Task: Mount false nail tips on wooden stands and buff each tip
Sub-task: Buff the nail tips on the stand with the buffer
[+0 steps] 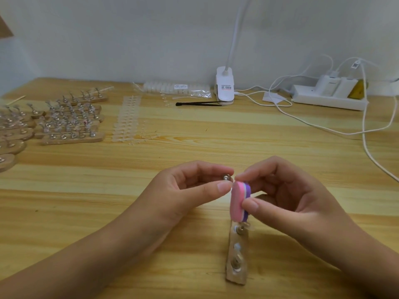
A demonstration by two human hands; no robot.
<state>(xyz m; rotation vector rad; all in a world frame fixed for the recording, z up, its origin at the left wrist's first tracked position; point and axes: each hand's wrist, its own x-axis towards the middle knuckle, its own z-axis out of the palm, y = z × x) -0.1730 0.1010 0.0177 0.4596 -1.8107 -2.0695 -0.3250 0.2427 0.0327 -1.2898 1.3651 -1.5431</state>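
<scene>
Left hand (190,190): thumb and forefinger are closed in a pinch on a small metal peg (226,177), held up over the far end of the near wooden stand (235,278). Whether a nail tip sits on the peg is too small to tell.
Right hand (287,195): thumb and fingers are clamped on a pink-and-purple buffer block (237,201). Its pink face is turned toward the left hand and its top end is touching the peg or just beside it.
Near wooden stand: it lies on the table (129,212) right under the block, running toward the person. Several pegs stand on it with clear tips, one of them just below the block.
Step in hand: by the look of it, buffing a tip on a peg lifted off this stand.
Done so far: well to the left of the near wooden stand and beyond it, the filled stands (71,138) carry rows of pegs with tips mounted. I cannot tell whether those are buffed.
Left to do: beyond the stand and to its left lie strips of nail tips (127,119) not yet mounted. Farther back by the wall is a bag of tips (174,87), so I judge plenty remains.
Also there: a clip lamp (224,87) by the wall beyond the stand.
</scene>
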